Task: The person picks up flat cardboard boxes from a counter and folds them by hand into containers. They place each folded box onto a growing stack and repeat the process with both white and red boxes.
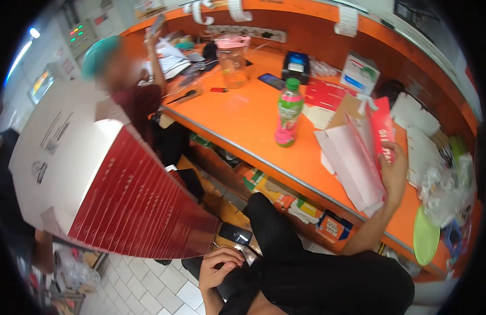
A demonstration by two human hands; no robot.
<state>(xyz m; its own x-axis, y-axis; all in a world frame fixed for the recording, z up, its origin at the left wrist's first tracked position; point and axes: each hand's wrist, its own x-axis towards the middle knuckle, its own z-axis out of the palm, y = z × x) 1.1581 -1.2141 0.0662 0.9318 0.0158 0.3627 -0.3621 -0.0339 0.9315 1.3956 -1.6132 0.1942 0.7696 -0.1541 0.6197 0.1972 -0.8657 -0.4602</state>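
My right hand (394, 169) is at the right of the orange table, with its fingers closed on the edge of a red and white cardboard carton (353, 163). The carton is partly folded, with its flaps standing up. My left hand (221, 266) rests low by my lap, fingers loosely extended, and nothing shows in it. Just above it lies a dark phone (235, 234). A tall leaning stack of nested red and white cartons (140, 202) rises to the left, its lower end close to my left hand.
On the orange table (222, 113) stand a green-capped bottle (289, 113), a clear pitcher (233, 65) and a card terminal (296, 67). A green plate (426, 236) and plastic bags (445, 191) are at right. A person in a teal cap (102, 52) is at left; another person's arm (42, 252) is beside the stack.
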